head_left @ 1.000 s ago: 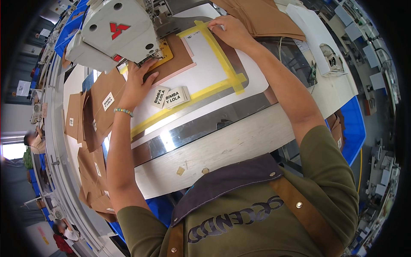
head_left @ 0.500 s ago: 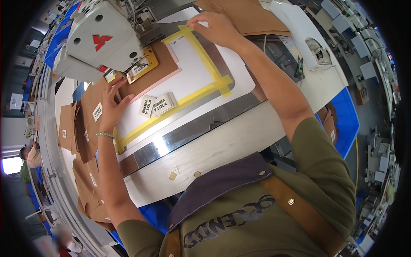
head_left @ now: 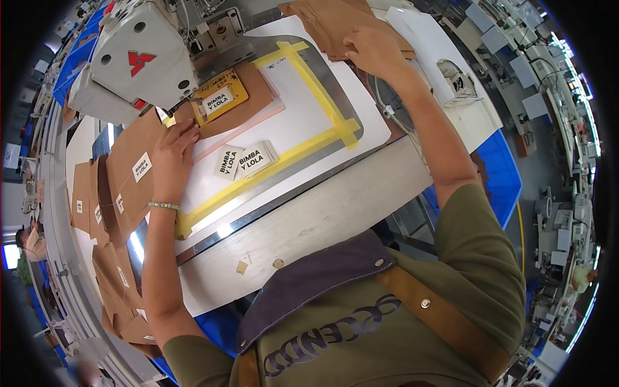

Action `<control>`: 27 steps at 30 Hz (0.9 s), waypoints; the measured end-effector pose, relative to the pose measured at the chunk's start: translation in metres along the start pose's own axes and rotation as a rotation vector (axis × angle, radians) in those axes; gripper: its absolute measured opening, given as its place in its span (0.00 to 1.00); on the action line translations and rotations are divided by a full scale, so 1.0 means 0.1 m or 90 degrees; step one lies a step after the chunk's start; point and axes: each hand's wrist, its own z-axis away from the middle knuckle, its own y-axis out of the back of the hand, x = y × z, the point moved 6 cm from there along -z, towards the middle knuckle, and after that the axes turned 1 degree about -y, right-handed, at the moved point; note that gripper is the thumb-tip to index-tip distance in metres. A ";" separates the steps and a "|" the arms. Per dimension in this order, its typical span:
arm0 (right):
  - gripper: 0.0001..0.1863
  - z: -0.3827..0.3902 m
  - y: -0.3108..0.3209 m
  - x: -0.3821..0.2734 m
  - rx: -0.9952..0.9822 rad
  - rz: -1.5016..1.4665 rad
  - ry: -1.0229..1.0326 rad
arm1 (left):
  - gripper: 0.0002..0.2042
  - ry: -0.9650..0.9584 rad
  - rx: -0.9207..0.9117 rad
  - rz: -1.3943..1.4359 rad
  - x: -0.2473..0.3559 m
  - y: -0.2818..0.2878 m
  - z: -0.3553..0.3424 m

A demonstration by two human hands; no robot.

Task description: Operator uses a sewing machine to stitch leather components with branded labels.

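Beside the sewing machine's (head_left: 142, 64) needle area, my left hand (head_left: 173, 158) has its fingers bunched at the edge of a brown flat piece (head_left: 255, 97). A yellow metal plate (head_left: 237, 97) with a white label (head_left: 217, 100) lies over that piece. My right hand (head_left: 377, 57) is at the far side, fingers curled at the edge of a stack of brown pieces (head_left: 325, 26). Between my arms lies a white template board (head_left: 306, 97) edged with yellow tape (head_left: 322, 135). A small pile of white labels (head_left: 255, 158) rests on it.
More brown pieces (head_left: 135, 187) with labels overlap at the left table edge. A white curved cover (head_left: 429, 48) stands at the far right near a cable (head_left: 387, 106). Blue bins (head_left: 506, 171) sit below the right edge. Two small scraps (head_left: 242, 267) lie near my apron.
My right hand has moved from the template's taped far corner to the stack of brown pieces. My left hand's fingers have drawn together. The view has shifted slightly.
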 end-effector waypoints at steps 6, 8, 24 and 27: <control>0.11 -0.05 -0.05 -0.03 -0.042 0.039 0.052 | 0.10 -0.105 0.041 -0.106 0.04 0.13 0.11; 0.12 -0.03 -0.07 0.01 -0.026 0.041 0.065 | 0.10 -0.096 0.026 -0.120 -0.04 0.24 0.20; 0.11 -0.29 -0.12 0.65 -0.117 -0.263 -0.083 | 0.22 0.205 0.101 -0.241 -1.75 1.23 1.45; 0.10 -0.36 -0.15 0.67 -0.124 -0.281 -0.053 | 0.22 0.225 0.178 -0.194 -1.63 1.34 1.33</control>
